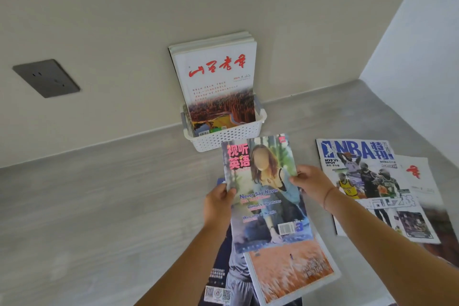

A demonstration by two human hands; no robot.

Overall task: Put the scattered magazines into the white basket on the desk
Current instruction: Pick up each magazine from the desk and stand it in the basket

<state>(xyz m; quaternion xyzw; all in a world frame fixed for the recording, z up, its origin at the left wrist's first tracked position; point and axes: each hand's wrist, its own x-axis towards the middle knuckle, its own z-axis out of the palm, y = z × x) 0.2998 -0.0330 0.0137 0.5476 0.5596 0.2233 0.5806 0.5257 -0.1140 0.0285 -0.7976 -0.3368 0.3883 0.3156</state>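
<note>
1. Glossy paper, thin and floppy: the English magazine [267,191] looks light and slick, hovering just in front of the white basket [224,135].
2. Your left hand [218,204] pinches its left edge, fingers closed on it.
3. Your right hand [310,181] clamps the right edge likewise.
4. Both sides gripped, so it shouldn't sag.

Both hands [218,202] [310,181] holding magazine [268,196], near white basket [228,138]
</note>
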